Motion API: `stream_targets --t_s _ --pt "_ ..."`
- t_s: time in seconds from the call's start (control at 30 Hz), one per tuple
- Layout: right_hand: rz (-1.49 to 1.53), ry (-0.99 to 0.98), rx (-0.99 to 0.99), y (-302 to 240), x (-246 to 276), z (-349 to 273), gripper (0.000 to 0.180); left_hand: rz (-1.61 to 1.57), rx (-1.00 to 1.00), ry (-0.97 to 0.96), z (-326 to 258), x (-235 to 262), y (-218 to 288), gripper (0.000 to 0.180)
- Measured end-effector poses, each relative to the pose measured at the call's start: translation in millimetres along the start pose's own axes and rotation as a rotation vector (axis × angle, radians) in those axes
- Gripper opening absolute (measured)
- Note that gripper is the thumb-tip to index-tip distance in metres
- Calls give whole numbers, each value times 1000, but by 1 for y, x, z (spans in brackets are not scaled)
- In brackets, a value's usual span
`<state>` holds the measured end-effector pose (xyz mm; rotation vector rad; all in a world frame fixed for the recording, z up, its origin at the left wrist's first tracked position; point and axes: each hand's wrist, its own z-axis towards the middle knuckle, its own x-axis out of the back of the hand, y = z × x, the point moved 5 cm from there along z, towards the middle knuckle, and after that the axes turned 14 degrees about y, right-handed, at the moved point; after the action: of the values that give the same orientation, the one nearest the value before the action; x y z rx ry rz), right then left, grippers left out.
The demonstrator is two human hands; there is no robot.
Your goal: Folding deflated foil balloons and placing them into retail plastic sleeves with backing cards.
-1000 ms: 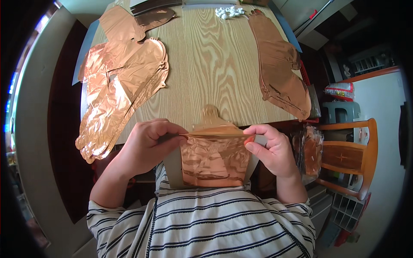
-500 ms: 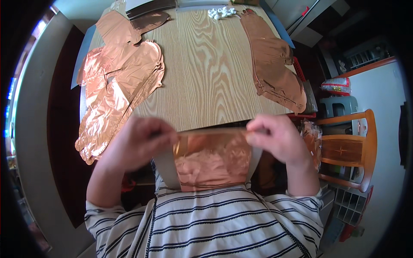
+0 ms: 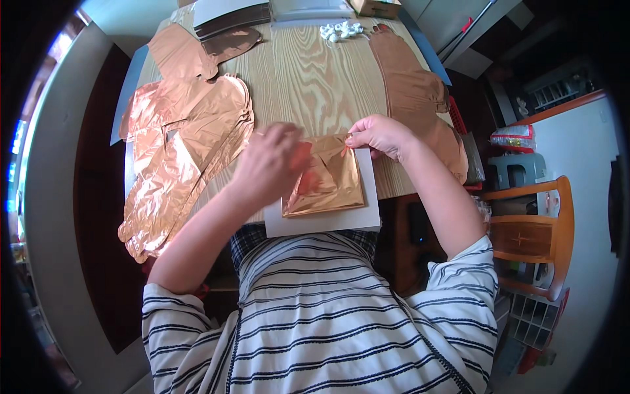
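Note:
A copper-coloured foil sheet, folded into a rectangle like a flat foil balloon (image 3: pixel 338 190), lies on a white card (image 3: pixel 321 224). The card reaches over the near table edge toward my shirt. My right hand (image 3: pixel 384 136) pinches the far right corner of the folded foil between thumb and fingers. Over its left side is my left hand (image 3: pixel 270 161), its fingers smeared by motion. A reddish patch shows on the foil beside those fingers. Flat, crinkled foil balloons (image 3: pixel 177 157) lie along the left of the table, and another copper foil balloon (image 3: pixel 417 85) stretches along the right.
White coiled pieces (image 3: pixel 341 30) sit at the far side of the wood-grain table (image 3: pixel 305 79). Behind them are a stack of boards (image 3: pixel 233 20), clear plastic packaging (image 3: pixel 312 10) and a cardboard box (image 3: pixel 375 8). A wooden chair (image 3: pixel 525 233) stands at the right.
Both hands have moved forward from my lap to the table's near edge. The foil, earlier stretched between them, now lies flat on the card. My left hand has come over the foil.

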<state>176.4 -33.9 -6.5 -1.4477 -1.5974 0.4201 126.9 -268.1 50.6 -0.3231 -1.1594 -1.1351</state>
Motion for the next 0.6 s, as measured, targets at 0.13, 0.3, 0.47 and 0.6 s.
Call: stream_targets --t_s 0.13,0.3,0.47,0.6 --pt "-38 33 50 -3 -3 7 18 -139 -176 -22 -14 -39 4 65" --pt "-275 408 425 -10 -3 -20 29 -166 -158 -33 -16 -48 -5 69" --pt "-545 894 602 16 -4 -107 45 -158 -150 -68 -13 -52 -2 70" --pt "-406 803 313 61 -25 -154 48 -145 -122 -70 -21 -50 -4 70"
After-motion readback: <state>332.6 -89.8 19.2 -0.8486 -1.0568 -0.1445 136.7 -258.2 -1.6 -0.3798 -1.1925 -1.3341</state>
